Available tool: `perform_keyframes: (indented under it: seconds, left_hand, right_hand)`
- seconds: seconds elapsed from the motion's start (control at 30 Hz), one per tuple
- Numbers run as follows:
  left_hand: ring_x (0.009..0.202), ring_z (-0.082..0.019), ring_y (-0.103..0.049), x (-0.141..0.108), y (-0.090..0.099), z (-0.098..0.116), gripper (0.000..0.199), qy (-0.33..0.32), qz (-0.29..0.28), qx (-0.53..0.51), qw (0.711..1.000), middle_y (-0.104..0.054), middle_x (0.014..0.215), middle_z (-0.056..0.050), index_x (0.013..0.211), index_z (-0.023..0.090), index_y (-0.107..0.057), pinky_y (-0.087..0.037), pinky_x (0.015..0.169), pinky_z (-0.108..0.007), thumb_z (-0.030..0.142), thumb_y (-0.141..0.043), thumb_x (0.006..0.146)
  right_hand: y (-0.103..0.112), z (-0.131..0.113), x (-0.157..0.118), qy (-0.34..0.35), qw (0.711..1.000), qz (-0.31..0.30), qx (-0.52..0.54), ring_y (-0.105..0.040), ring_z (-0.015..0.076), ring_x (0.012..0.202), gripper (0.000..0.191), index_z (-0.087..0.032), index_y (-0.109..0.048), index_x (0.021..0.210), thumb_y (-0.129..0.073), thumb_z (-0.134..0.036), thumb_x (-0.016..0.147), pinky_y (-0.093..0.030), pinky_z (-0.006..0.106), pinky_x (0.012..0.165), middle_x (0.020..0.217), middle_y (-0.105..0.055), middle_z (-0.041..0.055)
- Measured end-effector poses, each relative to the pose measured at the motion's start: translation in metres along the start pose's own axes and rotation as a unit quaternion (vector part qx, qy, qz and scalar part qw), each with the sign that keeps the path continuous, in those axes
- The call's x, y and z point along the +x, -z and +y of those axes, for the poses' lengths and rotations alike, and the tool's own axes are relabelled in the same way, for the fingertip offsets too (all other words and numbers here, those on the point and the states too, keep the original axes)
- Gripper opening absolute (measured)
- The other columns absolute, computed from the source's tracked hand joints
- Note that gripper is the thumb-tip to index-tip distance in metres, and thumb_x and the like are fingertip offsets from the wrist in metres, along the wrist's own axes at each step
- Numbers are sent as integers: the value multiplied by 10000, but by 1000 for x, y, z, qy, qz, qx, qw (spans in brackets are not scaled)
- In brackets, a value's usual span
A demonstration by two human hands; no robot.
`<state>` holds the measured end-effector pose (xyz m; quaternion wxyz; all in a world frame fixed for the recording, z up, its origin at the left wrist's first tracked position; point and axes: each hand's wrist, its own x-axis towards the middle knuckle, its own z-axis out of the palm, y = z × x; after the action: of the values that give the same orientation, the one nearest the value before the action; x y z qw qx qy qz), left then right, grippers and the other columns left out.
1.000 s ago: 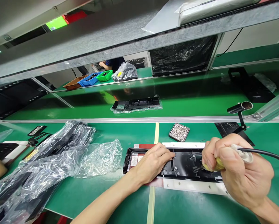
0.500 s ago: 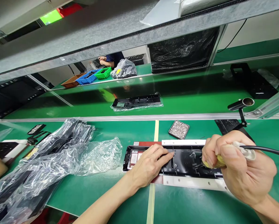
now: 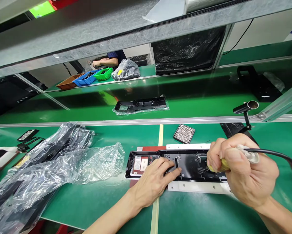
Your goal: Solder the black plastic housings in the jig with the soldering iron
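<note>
A long black plastic housing (image 3: 189,164) lies on a white and red fixture plate (image 3: 197,188) on the green bench. My left hand (image 3: 154,180) rests flat on the housing's left half, fingers spread and pressing it down. My right hand (image 3: 243,169) is closed around a yellow-handled corded electric screwdriver (image 3: 220,166), its tip down on the housing's right part. The black cable (image 3: 280,156) runs off to the right. A small tray of screws (image 3: 184,133) sits just behind the housing.
Crumpled clear plastic bags (image 3: 62,162) with black parts lie to the left. Another bagged black housing (image 3: 141,105) sits on the conveyor belt behind. A black tool holder (image 3: 245,109) stands at the right. Coloured bins (image 3: 87,77) and another person's arm are far back.
My left hand has slid a little lower and toward me on the housing, uncovering its label end. The right hand keeps the screwdriver on the same spot. The view shifted slightly.
</note>
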<state>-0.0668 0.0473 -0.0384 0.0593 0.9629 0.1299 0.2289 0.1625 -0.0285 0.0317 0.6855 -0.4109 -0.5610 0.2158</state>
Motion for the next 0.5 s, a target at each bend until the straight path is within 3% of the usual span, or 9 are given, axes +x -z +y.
perform_keyframes:
  seconds: [0.1,0.2,0.27,0.4,0.5]
  left_hand:
    - [1074,-251,-605,-3,-3,-1,454,12,10,-8,1000,-665,1222,-141,1384,153,-580,-600,887,-412,-15,-461,980]
    - [1082,-256,-594,-5,-7,-2,449,27,36,-23,999,-660,1230,-140,1412,160,-565,-589,897,-419,22,-539,985]
    - [1089,-257,-590,-3,-8,-1,440,37,56,-41,997,-659,1219,-137,1423,168,-560,-578,901,-418,54,-574,997]
    - [1078,-235,-597,16,-5,4,347,65,110,-131,983,-669,1182,-115,1353,185,-603,-549,907,-395,93,-588,1019]
    - [1042,-205,-616,41,1,11,153,101,167,-236,952,-679,1115,-85,1184,187,-638,-521,929,-374,157,-568,1051]
  right_hand:
    - [-1,1,0,-10,1000,3,6,-528,137,528,192,-223,-594,893,-527,-233,1073,-390,311,462,655,-550,-15]
    - [-4,4,0,-7,1000,15,23,-526,133,495,61,-249,-601,1078,-540,-250,1072,-398,285,444,634,-567,-37]
    - [-4,7,-1,3,999,24,28,-506,134,474,91,-264,-594,1143,-534,-284,1076,-382,280,433,624,-575,-40]
    - [-5,12,-2,-22,999,14,47,-491,148,494,281,-227,-607,916,-470,-398,1093,-353,305,431,639,-567,-4]
    - [-7,12,2,-44,999,12,21,-501,149,533,377,-211,-578,786,-459,-388,1097,-379,321,466,657,-532,4]
